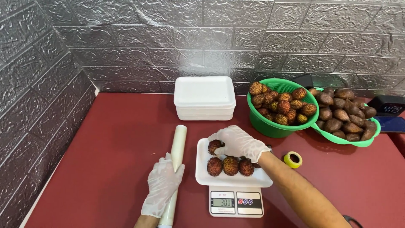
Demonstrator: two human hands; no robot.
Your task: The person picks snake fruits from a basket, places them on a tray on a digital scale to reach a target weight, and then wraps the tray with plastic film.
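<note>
nearest the camera, small digital kitchen scale (pixel 236 202) with lit display, white foam tray (pixel 230 177) sitting on top of it. left hand (pixel 162 185) in thin clear glove, lies flat on the roll of cling film (pixel 175 169), fingers spread and loose, not curled round it; roll lies lengthwise on the red table (pixel 109 169), just left of the tray. right hand (pixel 238 142) also gloved, reaches over the tray's far side, fingers closed around one rambutan (pixel 214 146) at the tray's back left corner. three more rambutans (pixel 230 166) sit in a row on the tray's near half, touching each other. small yellow tape roll (pixel 292 159) on the table right of the tray, near the right forearm. further back, stack of white foam trays (pixel 204 99) near the wall. to its right a green bowl (pixel 270 124) full of rambutans, touching a green colander-style basket (pixel 350 141) piled with brown scaly snake fruit (pixel 341 112). far right edge, dark digital clock (pixel 390 105) and a phone-like device (pixel 390 123), partly cut off. grey embossed brick-pattern wall (pixel 168 42) behind and to the left.
</note>
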